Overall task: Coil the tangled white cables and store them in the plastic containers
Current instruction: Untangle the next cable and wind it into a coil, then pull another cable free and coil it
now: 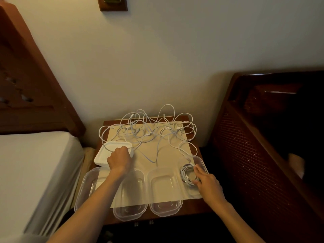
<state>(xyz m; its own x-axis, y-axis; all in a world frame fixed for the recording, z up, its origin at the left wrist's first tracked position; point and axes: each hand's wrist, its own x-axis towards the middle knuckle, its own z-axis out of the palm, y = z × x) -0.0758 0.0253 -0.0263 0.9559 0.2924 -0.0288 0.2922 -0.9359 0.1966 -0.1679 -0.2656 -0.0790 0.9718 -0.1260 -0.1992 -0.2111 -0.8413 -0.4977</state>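
a small wooden bedside table (191,206) is seen from above, with a pale mat (164,153) laid on its top. a big tangle of white cables (149,130) is spread over the far half of the mat, and some loops hang past the table's back and side edges. four clear plastic containers are lined up along the near edge: a far-left container (84,186), a second container (130,212), a third container (165,206) and a far-right container (201,162). a coiled white cable (187,172) is tucked inside the far-right container. the right hand (206,183) is laid on that coil, with its fingers bent down onto it and its thumb by the coil's near side; a firm grip cannot be told. the left hand (120,159) is curled into a fist beside a stack of white lids (107,151), and a strand of cable is held in it. a bed (26,169) is seen on the left.
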